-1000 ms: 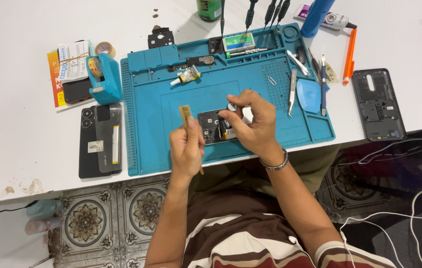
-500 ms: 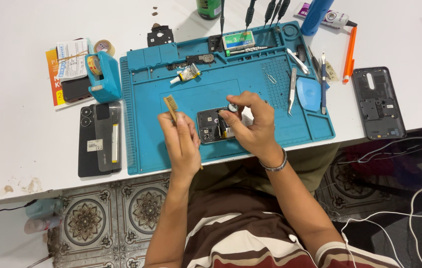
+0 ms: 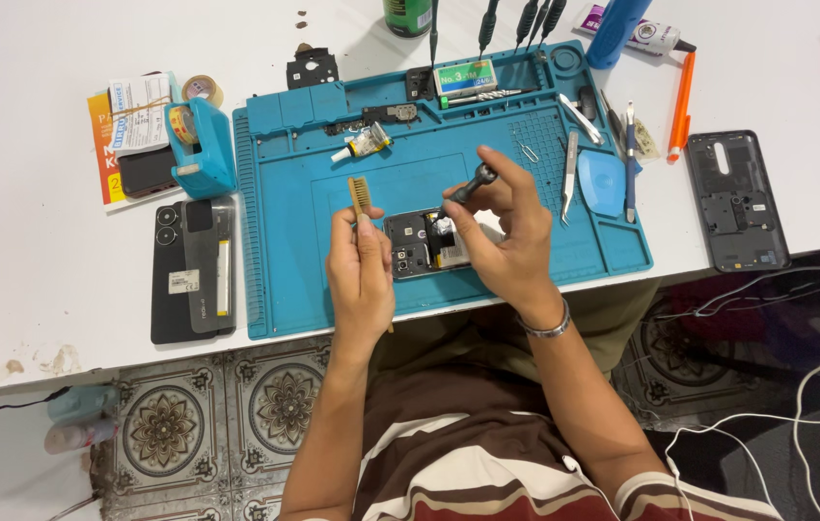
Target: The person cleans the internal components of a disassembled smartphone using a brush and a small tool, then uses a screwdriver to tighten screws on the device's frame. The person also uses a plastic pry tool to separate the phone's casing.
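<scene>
Lying at the centre of the frame, on the lower part of a blue work mat [image 3: 314, 289], an opened phone [image 3: 426, 243] is seen with its inner parts exposed. A small brush [image 3: 362, 205] with pale bristles is pinched in the left hand [image 3: 362, 275], the fingers closed around its handle and the bristle end pointing towards the top of the frame, just left of the phone. A dark screwdriver [image 3: 466, 188] is gripped between the thumb and fingertips of the right hand [image 3: 506, 241], with its tip angled down at the phone's upper edge; a metal bracelet [image 3: 547, 326] is worn on that wrist. Tweezers [image 3: 570, 174] and a blue pick [image 3: 603, 183] are laid on the mat's right side, and a small glue tube [image 3: 364, 145] near its top. A black phone [image 3: 192, 268] is placed at centre left on the white table [image 3: 43, 289], below a blue tape dispenser [image 3: 203, 150], and a phone back cover [image 3: 736, 201] lies at the right.
</scene>
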Motion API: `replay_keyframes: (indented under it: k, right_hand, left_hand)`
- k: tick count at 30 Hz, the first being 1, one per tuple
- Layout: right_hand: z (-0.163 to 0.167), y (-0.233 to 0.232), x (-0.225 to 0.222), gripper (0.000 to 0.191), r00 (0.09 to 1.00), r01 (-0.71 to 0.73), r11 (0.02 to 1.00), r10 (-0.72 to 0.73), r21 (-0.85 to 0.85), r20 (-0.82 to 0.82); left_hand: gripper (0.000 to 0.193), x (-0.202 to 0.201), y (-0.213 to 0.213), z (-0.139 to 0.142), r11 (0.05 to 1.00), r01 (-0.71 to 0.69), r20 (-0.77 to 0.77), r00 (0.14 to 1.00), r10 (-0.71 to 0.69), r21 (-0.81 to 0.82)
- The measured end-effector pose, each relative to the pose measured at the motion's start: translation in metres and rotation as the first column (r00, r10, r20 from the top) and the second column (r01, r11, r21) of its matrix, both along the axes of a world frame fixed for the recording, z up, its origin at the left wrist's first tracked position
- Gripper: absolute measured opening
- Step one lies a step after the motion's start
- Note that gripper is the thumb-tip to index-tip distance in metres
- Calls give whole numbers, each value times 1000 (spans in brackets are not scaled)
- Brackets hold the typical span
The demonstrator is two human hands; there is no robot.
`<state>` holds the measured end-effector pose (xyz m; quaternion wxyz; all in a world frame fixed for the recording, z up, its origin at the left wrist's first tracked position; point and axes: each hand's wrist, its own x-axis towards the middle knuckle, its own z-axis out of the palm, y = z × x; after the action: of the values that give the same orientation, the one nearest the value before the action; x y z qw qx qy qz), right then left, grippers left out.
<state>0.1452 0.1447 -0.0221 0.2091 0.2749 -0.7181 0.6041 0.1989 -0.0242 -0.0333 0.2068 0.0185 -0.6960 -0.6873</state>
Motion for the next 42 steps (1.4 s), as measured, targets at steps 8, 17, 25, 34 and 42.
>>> replay_keyframes:
  k: [8, 17, 25, 34, 42]
  right_hand:
    - [-3, 7, 2, 58, 995, -65, 992, 73, -108, 72]
    - [-3, 10, 4, 59, 968, -151, 961, 191, -231, 162]
    - [-5, 10, 4, 58, 966, -148, 956, 195, -255, 170]
    - [-3, 5, 2, 58, 999, -41, 999, 41, 28, -7]
    - [2, 1, 4, 58, 998, -42, 993, 46, 106, -40]
  left_hand:
    - [23, 4, 7, 18, 981, 1, 82, 997, 15, -196]
    - [16, 2, 9, 22, 960, 89, 175, 984, -43, -265]
    - [16, 3, 9, 20, 956, 71, 114, 993, -40, -284]
    - [34, 4, 4, 15, 988, -37, 35, 998, 43, -151]
    - [34, 4, 4, 13, 990, -19, 53, 998, 27, -140]
